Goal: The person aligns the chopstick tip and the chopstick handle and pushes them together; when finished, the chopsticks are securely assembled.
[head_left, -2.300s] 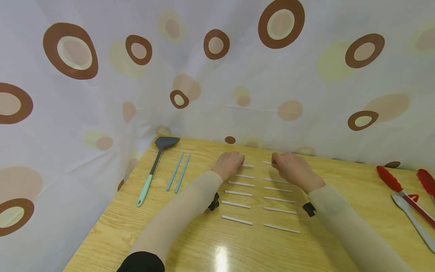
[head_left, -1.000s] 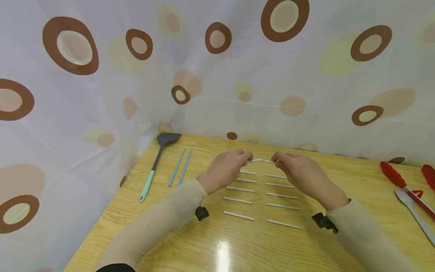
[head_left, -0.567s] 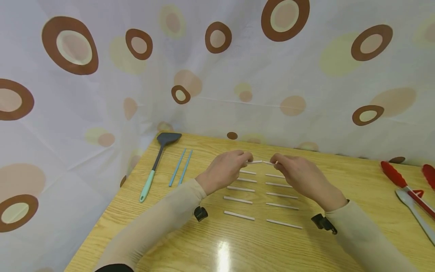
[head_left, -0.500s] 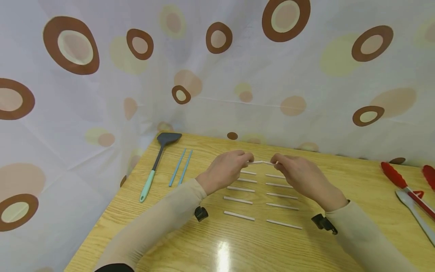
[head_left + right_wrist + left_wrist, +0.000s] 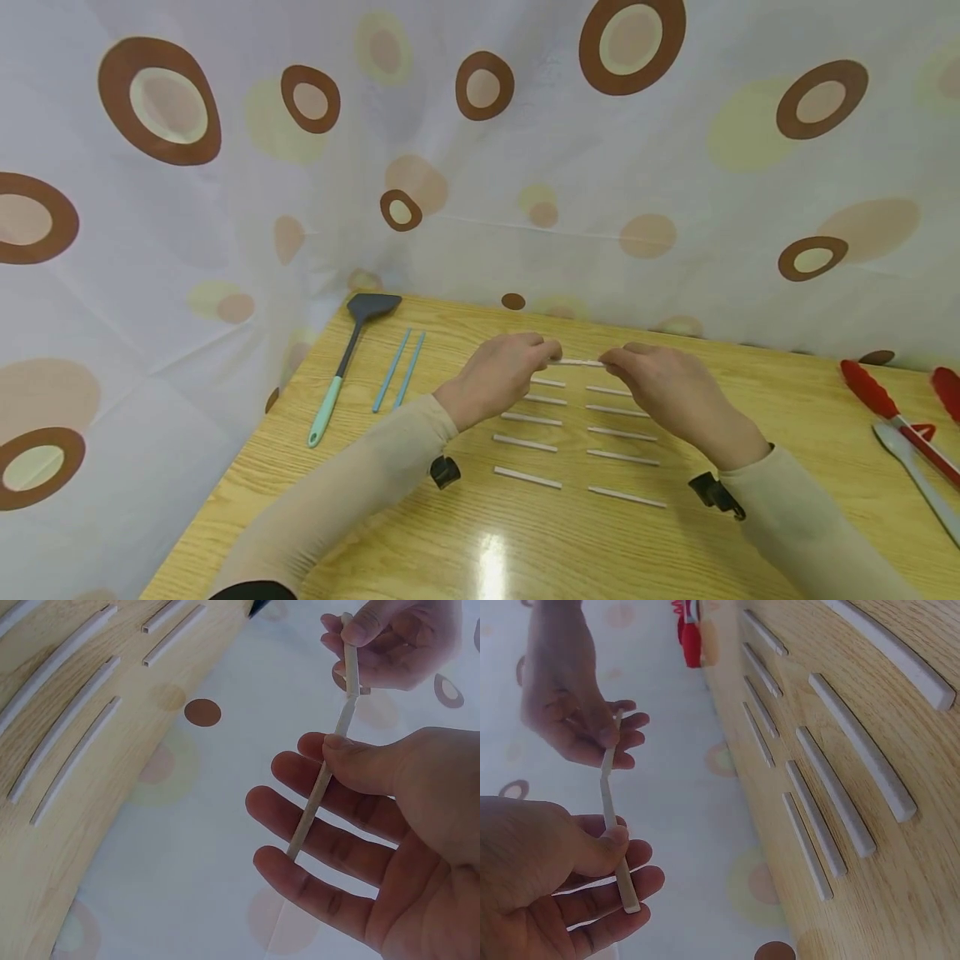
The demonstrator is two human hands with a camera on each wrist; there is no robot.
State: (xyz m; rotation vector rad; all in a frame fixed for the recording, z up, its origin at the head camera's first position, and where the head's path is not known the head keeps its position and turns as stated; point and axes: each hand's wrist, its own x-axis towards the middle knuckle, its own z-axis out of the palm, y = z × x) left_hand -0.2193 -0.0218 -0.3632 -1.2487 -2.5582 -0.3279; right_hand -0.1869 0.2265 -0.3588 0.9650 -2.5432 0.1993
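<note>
My left hand (image 5: 498, 375) pinches a slim white stick (image 5: 624, 881) between thumb and fingers. Opposite it, my right hand (image 5: 671, 392) pinches a second, slimmer white stick (image 5: 319, 787), which lies across its spread fingers. The two sticks meet end to end between the hands, with a slight bend at the joint in both wrist views. Both hands are raised over the far part of the table. Below them lie two columns of similar white sticks, one on the left (image 5: 527, 477) and one on the right (image 5: 627, 497), with narrow tips on the right-hand ones.
Left on the wooden table (image 5: 420, 533) lie a dark spatula (image 5: 347, 358) with a mint handle and two blue chopsticks (image 5: 392, 371). At the right edge are red-tipped tongs (image 5: 870, 392) and a grey utensil (image 5: 915, 471). A patterned curtain (image 5: 540, 167) hangs behind.
Both hands rose from the farthest row, each with a white stick. The stick ends came together from a small gap, and now line up straighter in the head view.
</note>
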